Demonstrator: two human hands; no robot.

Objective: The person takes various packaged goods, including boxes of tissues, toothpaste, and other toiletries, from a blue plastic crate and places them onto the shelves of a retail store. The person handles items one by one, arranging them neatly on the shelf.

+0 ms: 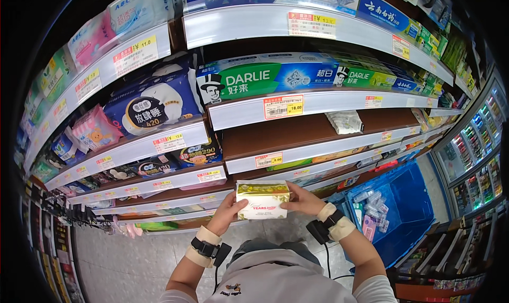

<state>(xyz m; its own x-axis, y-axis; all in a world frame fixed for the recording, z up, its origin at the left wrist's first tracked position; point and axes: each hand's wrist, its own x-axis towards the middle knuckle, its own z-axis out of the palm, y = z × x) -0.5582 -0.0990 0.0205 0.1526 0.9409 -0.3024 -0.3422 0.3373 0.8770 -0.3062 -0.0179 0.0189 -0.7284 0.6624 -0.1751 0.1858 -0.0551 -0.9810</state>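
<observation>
My left hand [227,213] and my right hand [301,202] grip the two ends of a white, gold-topped soft pack [262,201], low in the middle of my view. In front of me is a brown shelf board [275,141] with a small white wrapped packet [344,122] toward its back right. The tier above holds long green and blue toothpaste boxes [249,74]. To the left, dark blue bagged packs [148,91] and pink packs [95,128] line the shelves, with white price rails along their front edges.
A blue plastic crate [403,207] with several clear packs and a pink pack stands at my right on the tiled floor [122,255]. Beyond it are lit drink fridges [472,160] and a dark rack [435,260]. More shelving [55,255] runs along the far left.
</observation>
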